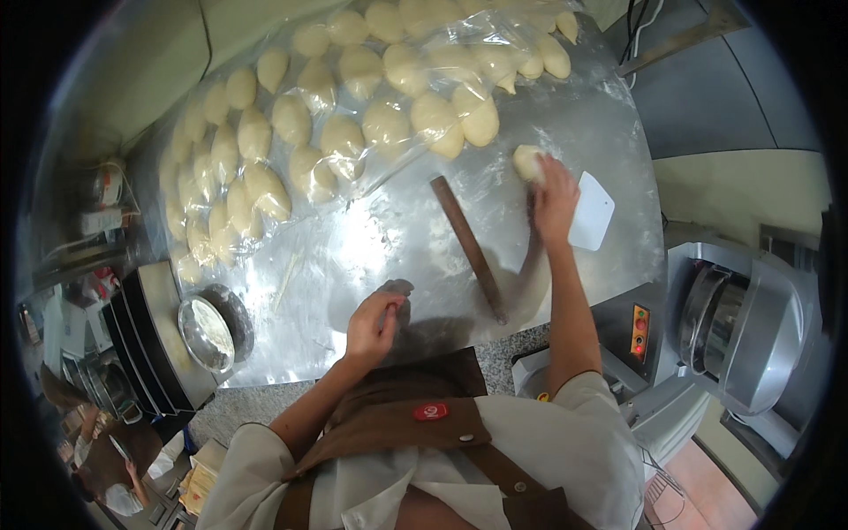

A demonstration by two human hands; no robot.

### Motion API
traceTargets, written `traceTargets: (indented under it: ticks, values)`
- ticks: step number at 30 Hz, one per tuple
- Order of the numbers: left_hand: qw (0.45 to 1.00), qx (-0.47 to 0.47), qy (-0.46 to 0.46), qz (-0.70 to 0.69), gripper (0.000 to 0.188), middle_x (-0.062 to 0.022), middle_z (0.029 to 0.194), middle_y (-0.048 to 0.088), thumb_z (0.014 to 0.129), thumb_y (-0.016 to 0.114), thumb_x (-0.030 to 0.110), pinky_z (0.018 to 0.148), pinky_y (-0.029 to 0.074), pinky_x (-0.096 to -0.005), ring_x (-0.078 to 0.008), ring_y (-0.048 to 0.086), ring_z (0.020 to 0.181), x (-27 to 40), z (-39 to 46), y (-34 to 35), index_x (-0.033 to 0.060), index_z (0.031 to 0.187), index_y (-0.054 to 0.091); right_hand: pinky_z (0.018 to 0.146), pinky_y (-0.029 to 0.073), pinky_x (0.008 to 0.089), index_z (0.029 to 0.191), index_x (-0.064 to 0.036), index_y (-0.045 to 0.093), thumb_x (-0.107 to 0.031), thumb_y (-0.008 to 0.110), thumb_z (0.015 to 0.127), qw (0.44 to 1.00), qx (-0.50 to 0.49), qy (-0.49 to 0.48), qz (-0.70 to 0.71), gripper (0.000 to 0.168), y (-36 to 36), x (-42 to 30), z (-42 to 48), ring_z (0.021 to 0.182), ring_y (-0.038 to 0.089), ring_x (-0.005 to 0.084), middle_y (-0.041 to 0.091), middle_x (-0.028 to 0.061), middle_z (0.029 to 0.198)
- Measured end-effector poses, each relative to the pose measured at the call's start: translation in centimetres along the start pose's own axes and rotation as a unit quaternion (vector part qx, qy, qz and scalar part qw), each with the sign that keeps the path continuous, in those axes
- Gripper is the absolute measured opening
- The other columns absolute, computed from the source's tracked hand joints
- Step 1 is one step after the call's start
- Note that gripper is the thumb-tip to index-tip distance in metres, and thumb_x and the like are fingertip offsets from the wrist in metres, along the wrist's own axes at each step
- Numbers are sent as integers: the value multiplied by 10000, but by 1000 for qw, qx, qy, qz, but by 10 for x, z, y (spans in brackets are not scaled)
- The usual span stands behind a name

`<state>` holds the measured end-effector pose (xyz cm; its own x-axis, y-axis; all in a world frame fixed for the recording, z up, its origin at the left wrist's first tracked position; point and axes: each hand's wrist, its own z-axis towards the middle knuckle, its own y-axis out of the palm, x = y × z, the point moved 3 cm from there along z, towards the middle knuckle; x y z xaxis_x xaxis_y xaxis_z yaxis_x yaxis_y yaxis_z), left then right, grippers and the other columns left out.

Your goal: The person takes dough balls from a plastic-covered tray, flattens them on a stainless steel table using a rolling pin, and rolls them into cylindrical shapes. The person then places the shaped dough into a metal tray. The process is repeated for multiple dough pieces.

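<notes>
On the metal worktable, my right hand reaches out with its fingertips at a pale piece of dough; whether they grip it cannot be told. My left hand is raised near the front edge, fingers curled and thumb near the fingertips, with no object visible in it. Between the hands lies a dark wooden rolling pin. A white plastic dough scraper lies just right of my right hand. Several oval dough pieces lie in rows at the back and left, mostly under clear plastic sheeting.
A metal bowl of flour sits at the table's left edge beside stacked dark trays. At the right stands a metal machine with a bowl and control buttons. Another person is at the lower left.
</notes>
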<state>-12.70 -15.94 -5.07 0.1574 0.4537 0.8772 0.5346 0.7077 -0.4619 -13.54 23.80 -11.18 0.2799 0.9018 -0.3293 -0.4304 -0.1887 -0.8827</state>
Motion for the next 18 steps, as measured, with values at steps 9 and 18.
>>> traceTargets:
  ticks: [9, 18]
  values:
    - [990, 44, -50, -121, 155, -119, 964, 693, 1005, 508, 5, 804, 521, -308, -205, 662, 887, -39, -24, -8, -8, 1024, 661, 935, 542, 342, 1275, 53, 598, -302, 498, 1078, 682, 19, 355, 639, 418, -69, -82, -13, 1079, 684, 197, 691, 130, 1220]
    - [920, 191, -126, -317, 216, -54, 1090, 628, 1059, 454, 54, 868, 467, -263, -113, 566, 942, -95, -54, -30, -17, 1234, 558, 979, 483, 331, 1334, 37, 543, -197, 525, 1058, 828, -123, 234, 495, 362, 27, -222, -155, 1178, 612, 193, 655, 113, 1235]
